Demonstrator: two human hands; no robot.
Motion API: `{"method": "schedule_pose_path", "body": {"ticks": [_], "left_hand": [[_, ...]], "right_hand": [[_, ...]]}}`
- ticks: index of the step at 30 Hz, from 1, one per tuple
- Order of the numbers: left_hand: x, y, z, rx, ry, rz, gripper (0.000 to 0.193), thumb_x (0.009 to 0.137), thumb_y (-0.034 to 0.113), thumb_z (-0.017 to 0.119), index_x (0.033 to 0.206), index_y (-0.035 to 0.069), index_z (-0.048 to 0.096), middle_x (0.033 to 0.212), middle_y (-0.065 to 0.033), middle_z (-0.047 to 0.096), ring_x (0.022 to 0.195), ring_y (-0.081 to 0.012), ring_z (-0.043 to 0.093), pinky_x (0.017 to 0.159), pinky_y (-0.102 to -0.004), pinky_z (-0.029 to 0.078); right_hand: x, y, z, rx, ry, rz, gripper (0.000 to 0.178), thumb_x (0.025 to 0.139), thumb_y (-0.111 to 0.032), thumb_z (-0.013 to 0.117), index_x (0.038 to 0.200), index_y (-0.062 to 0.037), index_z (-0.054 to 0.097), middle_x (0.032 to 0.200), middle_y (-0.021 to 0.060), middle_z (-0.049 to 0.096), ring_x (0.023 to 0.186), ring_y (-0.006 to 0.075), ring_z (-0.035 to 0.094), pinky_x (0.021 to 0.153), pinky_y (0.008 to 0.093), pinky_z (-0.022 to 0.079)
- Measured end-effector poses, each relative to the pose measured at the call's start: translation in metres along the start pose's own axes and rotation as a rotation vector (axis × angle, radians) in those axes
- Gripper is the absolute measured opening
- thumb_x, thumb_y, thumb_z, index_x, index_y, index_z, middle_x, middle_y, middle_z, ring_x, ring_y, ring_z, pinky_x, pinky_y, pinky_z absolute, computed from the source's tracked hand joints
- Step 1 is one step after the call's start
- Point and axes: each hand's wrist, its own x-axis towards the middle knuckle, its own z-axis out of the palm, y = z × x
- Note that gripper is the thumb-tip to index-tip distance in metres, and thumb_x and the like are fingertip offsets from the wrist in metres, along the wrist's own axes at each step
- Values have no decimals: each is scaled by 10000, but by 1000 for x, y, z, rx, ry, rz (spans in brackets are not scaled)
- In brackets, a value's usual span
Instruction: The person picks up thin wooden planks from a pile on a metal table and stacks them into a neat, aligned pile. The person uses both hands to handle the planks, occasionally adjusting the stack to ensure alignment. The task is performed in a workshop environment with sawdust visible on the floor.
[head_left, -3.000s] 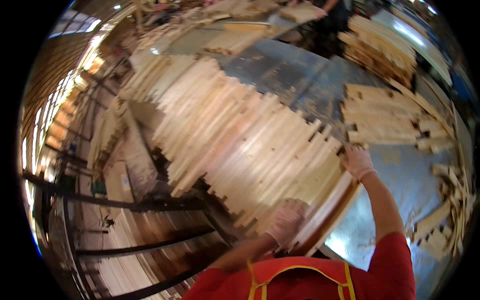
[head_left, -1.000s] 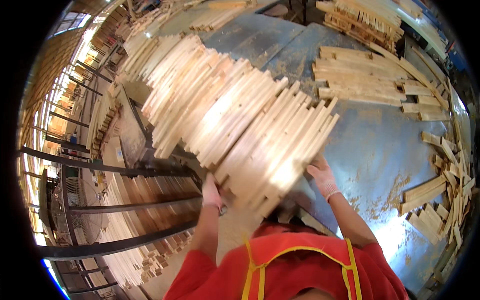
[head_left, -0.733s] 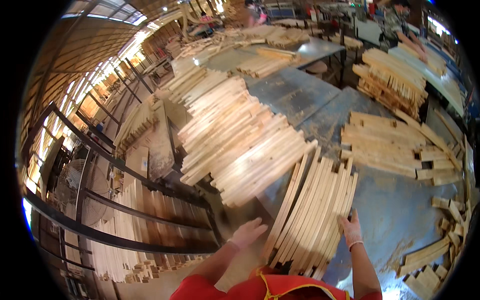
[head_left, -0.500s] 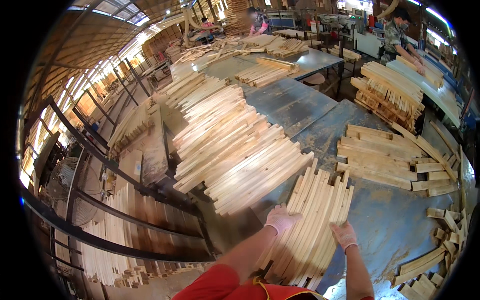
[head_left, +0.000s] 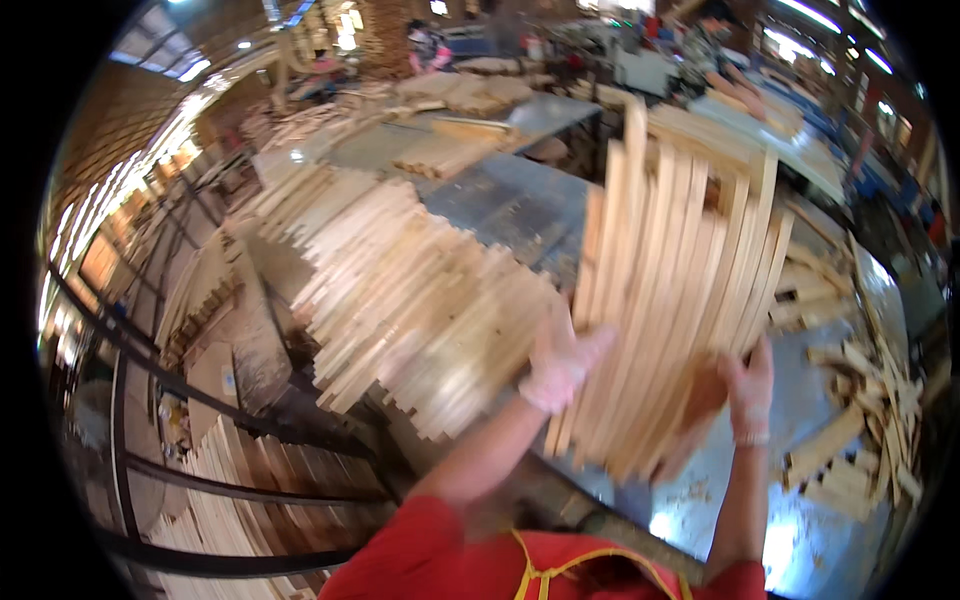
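Observation:
A bundle of pale wooden strips (head_left: 670, 270) is raised off the metal table and tilted up, its strips side by side with uneven ends. My left hand (head_left: 562, 365), in a light pinkish glove, presses on the bundle's left side. On the lower right side, my right hand (head_left: 748, 392), gloved the same way, grips the bundle's edge. Both hands are closed on it, squeezing it between them; motion blurs the fingers somewhat. To the left, a long layer of similar wooden strips (head_left: 430, 300) lies in staggered rows.
Loose wood pieces (head_left: 870, 430) are heaped at the table's right edge. A dark metal rail (head_left: 250, 490) runs along the left, with stacked strips (head_left: 230, 500) behind it. The bare metal table (head_left: 510, 205) stretches away. Co-workers stand at the far side, one (head_left: 705, 55) at a bench.
Both hands have lifted the bundle of wooden strips off the table and tilted it up. It has moved up and to the right in view. My head view has also shifted.

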Motion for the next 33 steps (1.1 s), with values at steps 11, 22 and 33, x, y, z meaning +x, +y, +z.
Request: {"method": "schedule_pose_path", "body": {"ticks": [11, 22, 33], "left_hand": [[-4, -136, -20, -788, -518, -273, 543, 1110, 437, 534, 1483, 42, 546, 1374, -92, 676, 1253, -215, 646, 1102, -340, 507], [-19, -230, -78, 1590, -891, 308, 628, 994, 162, 492, 1613, 102, 405, 1633, -65, 442, 1514, -316, 368, 1207, -506, 353], [-176, -194, -144, 582, -501, -58, 212, 958, 252, 719, 944, 41, 730, 911, -115, 716, 834, -293, 704, 770, -420, 560]], "right_hand": [[-84, 56, 27, 20, -84, 156, 587, 1026, -389, 635, 1504, -69, 516, 1517, 139, 568, 1420, 338, 496, 1200, 465, 382], [-199, 146, 81, -1175, -828, 190, 710, 893, -175, 614, 1505, 115, 399, 1476, 228, 520, 1441, 399, 446, 1180, 444, 427], [-189, 203, 45, 243, -285, 832, 731, 915, -27, 637, 1598, 28, 381, 1454, 165, 635, 1325, 257, 593, 1140, 351, 422]]}}
